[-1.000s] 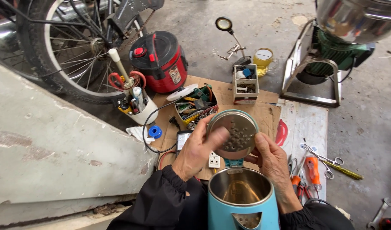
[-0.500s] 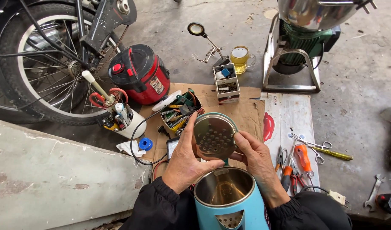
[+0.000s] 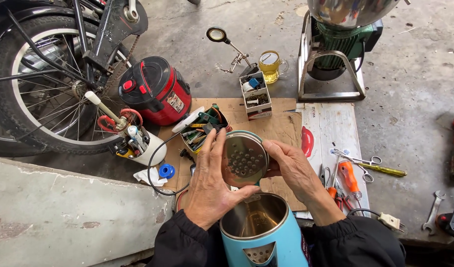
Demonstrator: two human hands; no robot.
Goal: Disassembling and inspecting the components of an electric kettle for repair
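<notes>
A light blue electric kettle (image 3: 266, 242) stands open between my arms, its steel inside showing. Just above its mouth I hold the round kettle lid (image 3: 244, 159), steel underside with a cluster of small holes facing me. My left hand (image 3: 209, 185) grips the lid's left rim with fingers curled over the edge. My right hand (image 3: 291, 165) holds its right rim.
Cardboard sheet (image 3: 279, 126) on the concrete floor carries a red rice cooker (image 3: 155, 89), a box of tools (image 3: 202, 129), a small parts box (image 3: 256, 95). Screwdrivers and scissors (image 3: 355, 165) lie right. A bicycle wheel (image 3: 39, 84) stands left; a metal machine (image 3: 338, 44) at the back.
The view has shifted, so everything sits more to the right and lower. Both hands have kept the lid, tilting it slightly over the kettle mouth.
</notes>
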